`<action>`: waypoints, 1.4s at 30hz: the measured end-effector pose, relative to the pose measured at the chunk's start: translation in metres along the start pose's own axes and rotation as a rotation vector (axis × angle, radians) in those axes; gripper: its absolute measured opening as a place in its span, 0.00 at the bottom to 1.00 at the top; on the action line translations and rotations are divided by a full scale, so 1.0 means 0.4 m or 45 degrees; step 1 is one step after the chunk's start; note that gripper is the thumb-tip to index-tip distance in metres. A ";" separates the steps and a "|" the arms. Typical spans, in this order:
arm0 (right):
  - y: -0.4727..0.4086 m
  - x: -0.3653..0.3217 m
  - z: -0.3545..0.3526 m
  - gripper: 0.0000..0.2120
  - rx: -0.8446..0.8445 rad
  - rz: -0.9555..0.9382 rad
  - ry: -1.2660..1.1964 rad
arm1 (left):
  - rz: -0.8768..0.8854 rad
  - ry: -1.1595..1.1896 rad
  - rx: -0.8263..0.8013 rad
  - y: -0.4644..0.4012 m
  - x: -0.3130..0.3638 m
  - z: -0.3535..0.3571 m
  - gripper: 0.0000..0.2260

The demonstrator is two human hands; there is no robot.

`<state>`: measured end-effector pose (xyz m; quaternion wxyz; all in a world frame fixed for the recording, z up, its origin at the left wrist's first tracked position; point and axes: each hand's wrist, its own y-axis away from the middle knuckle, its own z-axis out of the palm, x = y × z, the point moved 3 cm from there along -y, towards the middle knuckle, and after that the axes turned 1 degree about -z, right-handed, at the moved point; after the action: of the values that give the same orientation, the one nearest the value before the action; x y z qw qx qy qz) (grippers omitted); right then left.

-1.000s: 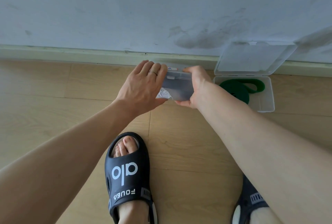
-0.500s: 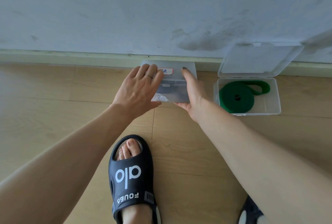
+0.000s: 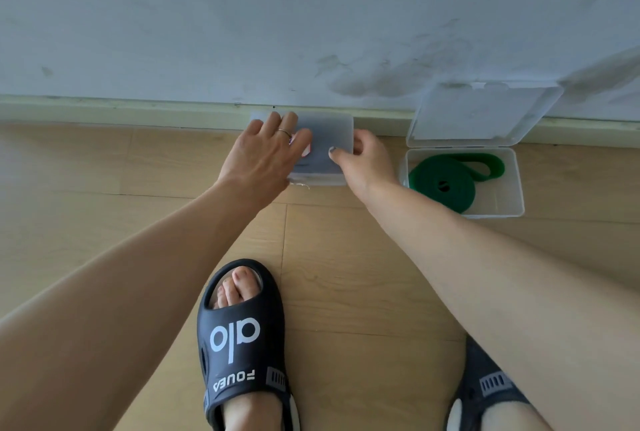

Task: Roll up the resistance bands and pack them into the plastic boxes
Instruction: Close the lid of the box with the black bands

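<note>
A closed translucent plastic box [image 3: 329, 133] lies on the wooden floor against the skirting board, something dark showing through its lid. My left hand [image 3: 265, 153] rests flat on the box's left half with straight fingers. My right hand [image 3: 363, 160] holds the box's right edge, thumb on the lid and fingers curled round the side. To the right a second plastic box [image 3: 509, 185] stands with its lid [image 3: 481, 115] leaning open against the wall. In it lies a rolled green resistance band [image 3: 443, 185] with a loose loop at the back.
The wall [image 3: 311, 15] and pale skirting board [image 3: 138, 112] close off the far side. My foot in a black slide sandal [image 3: 242, 344] stands on the floor [image 3: 346, 275] below the hands; a second sandal [image 3: 485, 389] is at the lower right.
The closed box has gone from being held tilted above the floor to lying flat against the skirting board. Both hands moved forward with it and stay on it.
</note>
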<state>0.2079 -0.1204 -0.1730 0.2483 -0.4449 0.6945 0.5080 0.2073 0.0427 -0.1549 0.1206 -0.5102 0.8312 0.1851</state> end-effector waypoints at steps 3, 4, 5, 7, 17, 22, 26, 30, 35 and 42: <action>-0.030 -0.034 -0.048 0.17 -0.156 -0.053 0.413 | -0.008 0.014 -0.133 -0.028 0.008 -0.027 0.30; -0.032 -0.049 -0.085 0.18 -0.189 -0.114 0.549 | -0.025 0.073 -0.193 -0.039 0.020 -0.041 0.34; -0.029 -0.063 -0.132 0.17 -0.186 -0.196 0.660 | -0.041 0.176 -0.244 -0.050 0.034 -0.063 0.37; -0.014 -0.086 -0.244 0.11 -0.081 -0.439 0.830 | -0.049 0.524 -0.246 -0.078 0.069 -0.125 0.40; 0.023 0.005 -0.600 0.18 0.625 -0.795 0.988 | -0.284 1.710 -0.116 -0.216 0.249 -0.298 0.27; 0.063 0.168 -0.512 0.20 0.254 -0.453 0.746 | 0.201 0.963 -0.298 -0.179 0.309 -0.276 0.24; 0.106 0.295 -0.459 0.26 0.101 -0.654 1.096 | 0.403 0.228 -0.042 -0.156 0.411 -0.225 0.32; 0.094 0.303 -0.481 0.29 0.073 -0.677 1.228 | 0.480 -0.042 0.109 -0.152 0.439 -0.199 0.29; 0.050 0.254 -0.441 0.31 -0.063 -0.614 1.361 | 0.392 -0.093 0.111 -0.169 0.410 -0.198 0.26; 0.018 0.201 -0.416 0.30 -0.142 -0.595 1.445 | 0.316 -0.117 0.068 -0.174 0.368 -0.186 0.27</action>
<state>0.1809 -0.3033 -0.1737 -0.0790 -0.7986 0.5749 0.1596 0.2024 -0.1361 -0.1580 0.1483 -0.3912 0.8861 0.1997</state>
